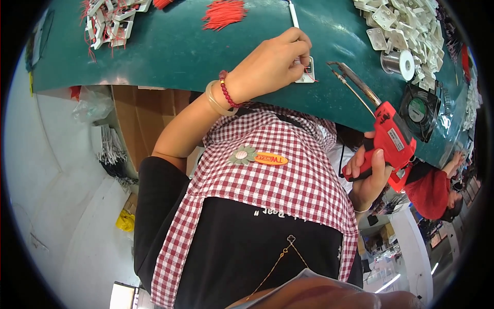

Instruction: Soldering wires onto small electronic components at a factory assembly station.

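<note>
My left hand (275, 62) pinches a small white plastic part (307, 72) with a thin red wire against the green bench mat (185, 46). A pale bangle and a red bead bracelet sit on that wrist. My right hand (371, 172) grips a red pistol-shaped soldering gun (391, 139). Its long metal tip (352, 85) points toward the white part, stopping a short way to its right. A solder spool (401, 63) stands just beyond the tip.
A heap of white plastic parts (406, 26) fills the far right of the bench. A small black fan (419, 110) sits at the right edge. Red wire bundles (224, 13) and wired white parts (110, 20) lie at the back. Another person in red (432, 193) works at right.
</note>
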A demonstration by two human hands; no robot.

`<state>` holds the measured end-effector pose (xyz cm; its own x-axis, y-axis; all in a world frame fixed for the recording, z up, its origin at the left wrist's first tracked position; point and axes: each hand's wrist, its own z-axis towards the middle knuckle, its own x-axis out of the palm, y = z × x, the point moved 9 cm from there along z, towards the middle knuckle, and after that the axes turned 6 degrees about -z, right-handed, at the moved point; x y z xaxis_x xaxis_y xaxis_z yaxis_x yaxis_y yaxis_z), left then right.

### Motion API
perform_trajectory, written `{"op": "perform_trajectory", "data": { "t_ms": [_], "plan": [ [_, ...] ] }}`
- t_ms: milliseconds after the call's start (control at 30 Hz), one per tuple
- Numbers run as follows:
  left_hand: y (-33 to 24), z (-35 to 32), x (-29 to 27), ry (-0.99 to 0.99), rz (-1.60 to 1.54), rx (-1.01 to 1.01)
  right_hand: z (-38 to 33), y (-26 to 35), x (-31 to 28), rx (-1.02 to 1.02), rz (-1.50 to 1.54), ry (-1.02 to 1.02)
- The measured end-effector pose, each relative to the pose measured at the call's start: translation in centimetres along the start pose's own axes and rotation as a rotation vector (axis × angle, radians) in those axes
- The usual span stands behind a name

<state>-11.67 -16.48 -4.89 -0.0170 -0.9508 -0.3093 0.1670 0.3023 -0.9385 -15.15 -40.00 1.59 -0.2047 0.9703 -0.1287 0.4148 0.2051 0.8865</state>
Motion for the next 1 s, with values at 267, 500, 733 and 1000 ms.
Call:
{"op": "perform_trajectory", "data": {
  "t_ms": [267,500,733,1000],
  "plan": [
    [1.2,2.7,-12.3,-0.236,0.757,-0.140,0.3,-0.6,-0.7,-0.016,0.075,-0.003],
    [5.7,2.6,-13.4,-0.149,0.867,-0.248,0.2,-0.5,-0.5,-0.050,0.107,0.016],
    [0.3,2.4,-10.4,-0.148,0.369,0.014,0.1,-0.4,-0.8,-0.050,0.104,-0.012],
    [-2.6,-1.2,-0.1,-0.178,0.387,0.139,-1.0,-1.4,-0.1,0.007,0.042,0.073]
  ]
}}
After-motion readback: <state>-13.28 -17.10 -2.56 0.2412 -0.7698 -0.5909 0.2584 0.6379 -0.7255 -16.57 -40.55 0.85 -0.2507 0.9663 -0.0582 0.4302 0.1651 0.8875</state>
